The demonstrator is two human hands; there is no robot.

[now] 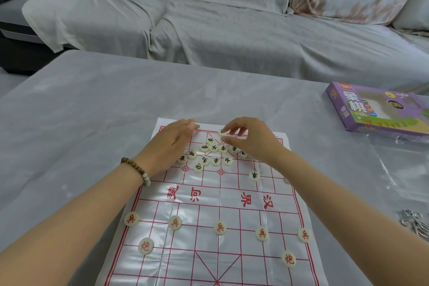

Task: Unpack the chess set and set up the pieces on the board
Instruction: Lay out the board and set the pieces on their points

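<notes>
Clearly, the coming move turns on the far edge of the board (192, 239), where a pale disc (221, 133) is pinched between the thumb and fingertips of the right hand (251, 138), the remaining fingers being curled above it. The disc is held about midway along that far edge, at or just above the printed grid; whether it touches the sheet cannot be told, and its character cannot be read. The left hand (170, 144) is laid flat toward the far left corner of the board with fingers straight and nothing gripped; it is judged to be steadying the sheet.

Between the two hands, just nearer than the pinched disc, the black-lettered pieces (214, 154) are gathered in a loose heap, all lying flat, so no long axis need be considered. One stray black piece (254, 176) lies apart toward the right edge. The heap can be reached by either hand, though its right side lies just under the right palm.

Along the near half, five red soldiers (220, 227) and two red cannons (145, 245) are already placed. The far rank is judged not yet filled, so the pieces must be carried away from the person, outward to both far corners. The purple box (376, 109) lies at the table's (92, 123) right edge, well apart.
</notes>
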